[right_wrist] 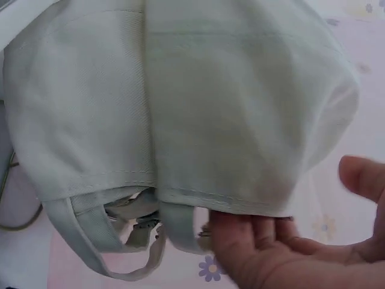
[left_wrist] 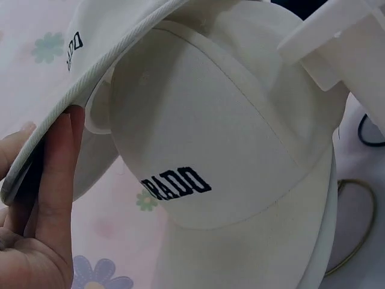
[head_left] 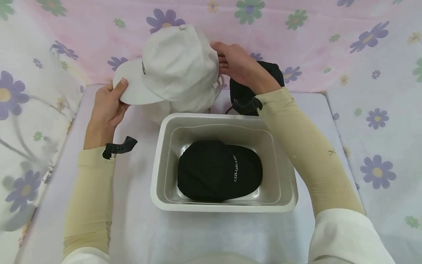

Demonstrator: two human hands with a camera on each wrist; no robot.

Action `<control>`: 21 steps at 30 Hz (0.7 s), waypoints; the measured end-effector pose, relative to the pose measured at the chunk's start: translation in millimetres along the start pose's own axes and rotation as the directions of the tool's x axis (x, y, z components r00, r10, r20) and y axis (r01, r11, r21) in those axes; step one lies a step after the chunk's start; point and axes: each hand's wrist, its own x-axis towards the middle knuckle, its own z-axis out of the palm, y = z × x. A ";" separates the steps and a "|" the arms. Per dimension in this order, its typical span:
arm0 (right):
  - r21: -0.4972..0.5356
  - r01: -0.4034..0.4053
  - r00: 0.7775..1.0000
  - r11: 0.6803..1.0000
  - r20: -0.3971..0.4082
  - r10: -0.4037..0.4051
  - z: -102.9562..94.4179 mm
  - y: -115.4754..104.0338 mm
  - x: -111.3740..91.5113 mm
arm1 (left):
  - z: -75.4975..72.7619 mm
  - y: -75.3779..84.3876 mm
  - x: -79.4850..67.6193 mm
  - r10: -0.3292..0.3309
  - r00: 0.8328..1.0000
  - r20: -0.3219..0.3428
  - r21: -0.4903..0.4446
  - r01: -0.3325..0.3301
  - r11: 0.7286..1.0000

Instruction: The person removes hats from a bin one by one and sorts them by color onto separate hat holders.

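My left hand (head_left: 107, 104) pinches the brim of a white baseball cap (head_left: 178, 62) between thumb and fingers, at the back of the table. The fingers of my right hand (head_left: 242, 68) touch the cap's rear edge from below, and its thumb stands apart in the right wrist view. Under the raised cap sit more white caps (left_wrist: 240, 132), with dark letters ending in "RADO" on the front. Their back straps (right_wrist: 108, 259) hang by my right fingers. A black cap (head_left: 211, 172) lettered "COLORADO" lies in a pale plastic bin (head_left: 224, 208).
Behind my right forearm stands a black item (head_left: 273, 73), partly hidden, probably another cap. The bin stands in front of the white caps, its wall close to them. Flowered cloth (head_left: 204, 14) hangs at the back and both sides. A thin cord loop (left_wrist: 361, 241) lies near the caps.
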 end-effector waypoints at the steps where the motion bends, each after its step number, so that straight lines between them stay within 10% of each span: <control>1: 0.035 0.009 1.000 0.999 0.005 -0.009 -0.4 -0.3 0.3 | 1.0 0.1 1.3 -0.002 1.000 0.001 -0.001 0.002 1.000; 5: 0.077 0.046 0.999 0.996 0.001 -0.046 -1.9 0.7 1.1 | 2.5 -3.6 4.5 -0.025 1.000 -0.005 0.010 0.025 1.000; 21: -0.330 0.028 0.997 0.944 0.076 -0.003 3.6 18.9 9.7 | -23.5 -33.1 14.4 -0.122 0.992 -0.030 0.193 0.126 0.973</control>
